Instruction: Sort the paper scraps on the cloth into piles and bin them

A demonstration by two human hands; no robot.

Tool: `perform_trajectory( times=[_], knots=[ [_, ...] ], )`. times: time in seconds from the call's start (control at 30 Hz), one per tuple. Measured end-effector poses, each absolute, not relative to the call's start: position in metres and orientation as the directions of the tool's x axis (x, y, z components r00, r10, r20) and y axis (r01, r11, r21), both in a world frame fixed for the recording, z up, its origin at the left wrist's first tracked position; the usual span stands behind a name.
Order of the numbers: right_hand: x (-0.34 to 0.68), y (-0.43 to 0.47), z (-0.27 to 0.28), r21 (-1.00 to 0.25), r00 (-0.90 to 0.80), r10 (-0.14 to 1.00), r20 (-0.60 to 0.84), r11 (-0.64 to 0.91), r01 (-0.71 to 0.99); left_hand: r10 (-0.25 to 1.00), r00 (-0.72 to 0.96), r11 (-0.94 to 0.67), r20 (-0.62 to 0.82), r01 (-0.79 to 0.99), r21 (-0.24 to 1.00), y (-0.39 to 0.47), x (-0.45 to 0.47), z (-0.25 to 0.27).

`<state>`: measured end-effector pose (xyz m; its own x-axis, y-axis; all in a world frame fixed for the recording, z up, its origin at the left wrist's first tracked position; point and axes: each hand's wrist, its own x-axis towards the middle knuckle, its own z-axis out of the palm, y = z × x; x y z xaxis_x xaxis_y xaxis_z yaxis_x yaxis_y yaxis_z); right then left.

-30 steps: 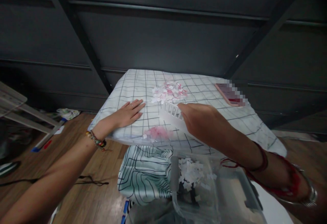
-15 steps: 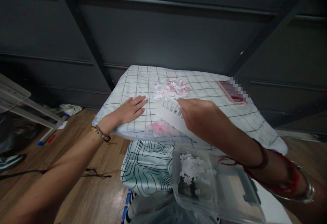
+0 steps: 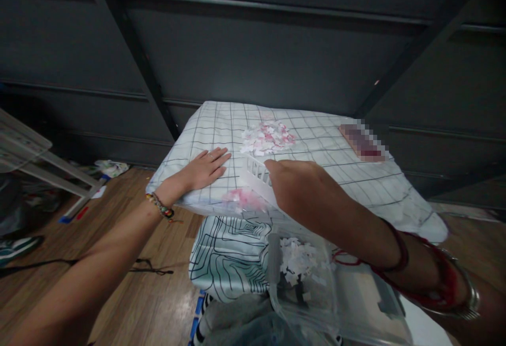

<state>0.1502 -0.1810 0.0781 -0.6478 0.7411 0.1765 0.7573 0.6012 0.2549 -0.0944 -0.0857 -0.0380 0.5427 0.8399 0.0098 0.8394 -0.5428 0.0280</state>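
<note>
My left hand [image 3: 206, 169] lies flat, fingers spread, on the white checked cloth [image 3: 316, 130] over the table. In my right hand [image 3: 296, 183] is a white slotted plastic basket [image 3: 256, 180], gripped by its side and resting on or just above the cloth; my hand hides its right part. Just beyond the basket lies a heap of white and pink paper scraps [image 3: 266, 138]. A pink smudge [image 3: 245, 198] shows near the cloth's front edge. Below, a clear plastic box [image 3: 328, 304] holds more white paper scraps [image 3: 298, 259].
A phone [image 3: 361, 143], partly pixelated, lies at the right of the cloth. Dark panels [image 3: 256, 46] rise behind the table. A patterned teal cloth [image 3: 229, 262] hangs in front of my lap. White stand legs [image 3: 71, 177] and a black cable [image 3: 146, 267] are at the left.
My right hand has drawn the basket slightly toward me and left, away from the heap. My left hand stays flat; the view has shifted a little.
</note>
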Motion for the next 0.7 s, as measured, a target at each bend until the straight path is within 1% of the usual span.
perform_trajectory(
  times=[0.17, 0.27, 0.4, 0.57, 0.7],
  knots=[
    [0.145, -0.187, 0.081, 0.215, -0.682, 0.716, 0.150, 0.650, 0.729, 0.833, 0.552, -0.553, 0.023, 0.833, 0.036, -0.086, -0.095, -0.039],
    [0.144, -0.190, 0.082, 0.216, -0.698, 0.701, 0.145, 0.666, 0.714, 0.833, 0.553, -0.553, 0.029, 0.832, 0.036, -0.086, -0.096, -0.039],
    [0.142, -0.195, 0.086, 0.237, -0.683, 0.726, 0.083, 0.651, 0.721, 0.832, 0.554, -0.555, 0.023, 0.831, 0.043, -0.086, -0.096, -0.037],
    [0.143, -0.201, 0.090, 0.208, -0.693, 0.710, 0.126, 0.664, 0.718, 0.820, 0.571, -0.572, 0.035, 0.819, 0.047, -0.085, -0.099, -0.040],
    [0.145, -0.200, 0.093, 0.262, -0.689, 0.701, 0.184, 0.641, 0.721, 0.812, 0.580, -0.583, 0.065, 0.812, 0.035, -0.081, -0.101, -0.046]
  ],
)
